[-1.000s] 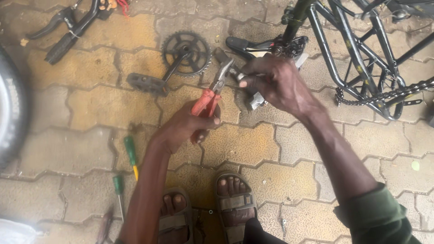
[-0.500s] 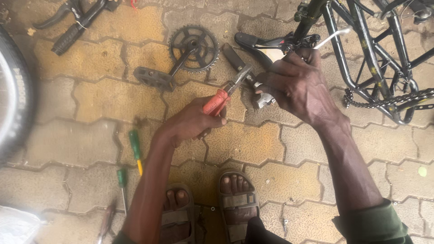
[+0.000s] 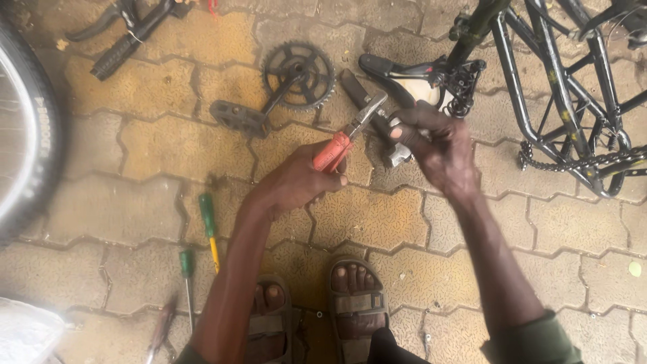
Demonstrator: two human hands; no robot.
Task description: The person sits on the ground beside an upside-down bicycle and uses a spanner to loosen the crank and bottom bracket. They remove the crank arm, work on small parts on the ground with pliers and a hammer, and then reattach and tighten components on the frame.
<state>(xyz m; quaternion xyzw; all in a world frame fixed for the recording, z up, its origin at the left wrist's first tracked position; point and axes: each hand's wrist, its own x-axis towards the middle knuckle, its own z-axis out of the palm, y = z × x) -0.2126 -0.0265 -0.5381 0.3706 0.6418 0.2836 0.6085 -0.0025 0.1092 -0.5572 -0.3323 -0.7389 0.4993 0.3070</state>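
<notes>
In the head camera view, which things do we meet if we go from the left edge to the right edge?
Tyre → green-handled screwdriver → crank with chainring and pedal → left hand holding red-handled pliers → right hand gripping a small metal part → black bicycle frame.

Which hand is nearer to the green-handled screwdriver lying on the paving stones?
Left. The left hand, gripping the red-handled pliers, is just right of and above the green-handled screwdriver. The right hand holds a small metal part farther right.
</notes>
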